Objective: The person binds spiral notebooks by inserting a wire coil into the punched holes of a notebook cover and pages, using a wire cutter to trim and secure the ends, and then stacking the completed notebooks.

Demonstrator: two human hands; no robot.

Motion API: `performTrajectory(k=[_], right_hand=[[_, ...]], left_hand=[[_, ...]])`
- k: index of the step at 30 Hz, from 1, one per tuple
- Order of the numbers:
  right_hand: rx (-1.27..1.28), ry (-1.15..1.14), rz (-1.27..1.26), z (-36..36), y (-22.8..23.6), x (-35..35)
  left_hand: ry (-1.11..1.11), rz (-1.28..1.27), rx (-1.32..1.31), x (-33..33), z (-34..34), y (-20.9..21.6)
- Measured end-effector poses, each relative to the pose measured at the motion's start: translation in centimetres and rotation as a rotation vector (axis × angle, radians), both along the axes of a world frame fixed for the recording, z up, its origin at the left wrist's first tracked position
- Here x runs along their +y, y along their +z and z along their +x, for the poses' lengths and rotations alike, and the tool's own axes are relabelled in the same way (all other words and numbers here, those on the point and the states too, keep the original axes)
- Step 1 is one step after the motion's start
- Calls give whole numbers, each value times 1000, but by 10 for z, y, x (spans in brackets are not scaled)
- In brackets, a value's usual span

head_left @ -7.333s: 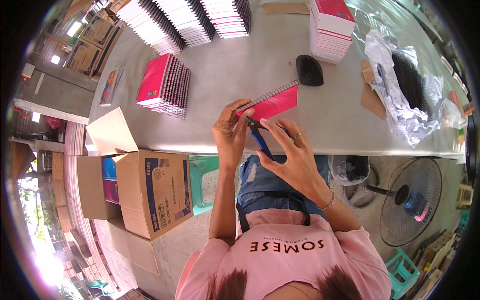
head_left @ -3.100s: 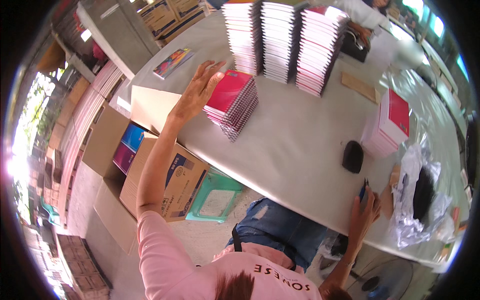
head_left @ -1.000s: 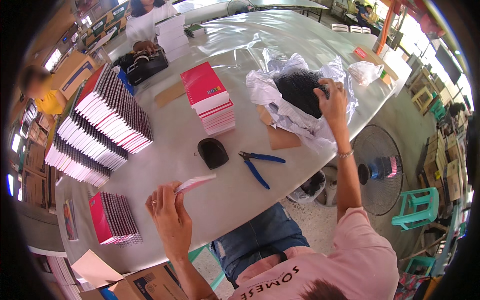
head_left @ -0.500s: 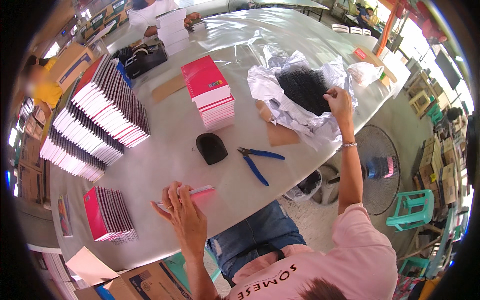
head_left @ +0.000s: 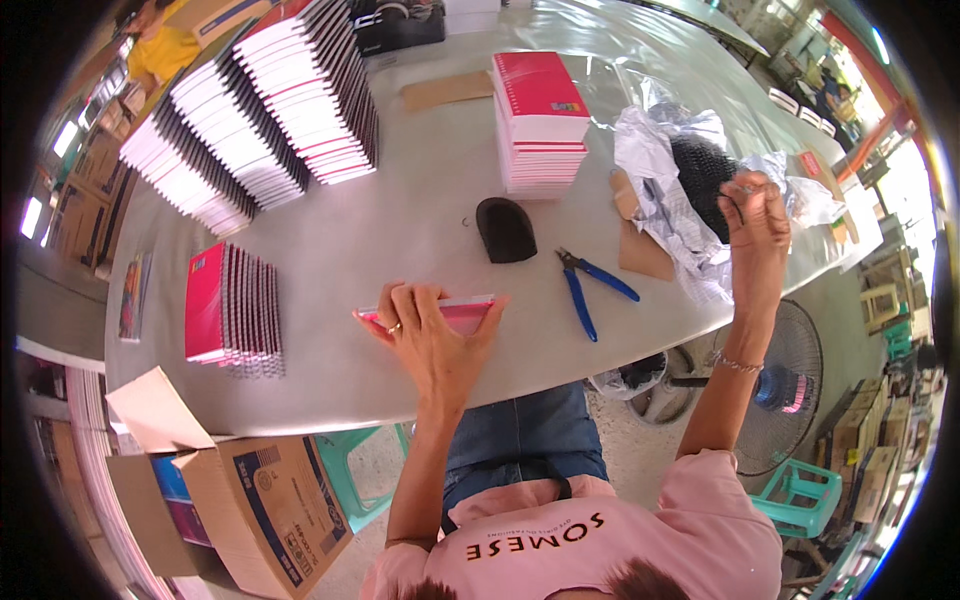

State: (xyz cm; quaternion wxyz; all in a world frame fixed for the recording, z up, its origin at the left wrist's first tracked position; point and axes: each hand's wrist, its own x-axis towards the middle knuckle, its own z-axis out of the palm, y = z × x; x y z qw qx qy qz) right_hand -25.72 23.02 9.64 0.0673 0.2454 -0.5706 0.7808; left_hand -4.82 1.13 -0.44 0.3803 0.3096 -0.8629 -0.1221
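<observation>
Near left, beside the table point(head_left: 400, 190): open carton point(head_left: 265, 510), flap raised. Contents visible: blue and purple items point(head_left: 180, 505). The carton's outer side carries dark-blue bands, handling symbols and lettering. A green stool point(head_left: 350, 470) stands just right of it.

Left edge of the table: booklet point(head_left: 135, 297), multicoloured printed cover. Right of it: short stack point(head_left: 205, 305) of coil-bound notebooks, pink cover on top with a small multicoloured label. Beyond it, far left: three tall stacks point(head_left: 240, 130) of coil-bound notebooks.

Near centre: the left hand point(head_left: 435, 330) grips a pink notebook point(head_left: 465, 318) between thumb and fingers, above the table near its front edge. Far centre: black box point(head_left: 400, 28), light marking on its side; nearer, brown card point(head_left: 445, 92).

Right of centre: pad stack point(head_left: 540, 130), top cover pink, punched along its left edge, with a multicoloured label. Nearer: black rounded object point(head_left: 507, 230), then blue-handled pliers point(head_left: 590, 290), jaws apart.

Below the table edge: lined bin point(head_left: 640, 375), dark contents, not identifiable.

Right: crumpled paper wrap point(head_left: 645, 150) containing black coils point(head_left: 703, 180). The right hand point(head_left: 757, 215) is at the wrap's right side, fingertips drawn together; whether they hold a coil cannot be told.
</observation>
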Motion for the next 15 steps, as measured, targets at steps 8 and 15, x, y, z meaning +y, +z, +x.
performTrajectory(k=[8, 15], right_hand=[[273, 484, 739, 76, -34, -86], [311, 508, 791, 83, -54, -103]], left_hand=[[-63, 50, -22, -2, 4, 5], [-90, 109, 4, -3, 3, 1]])
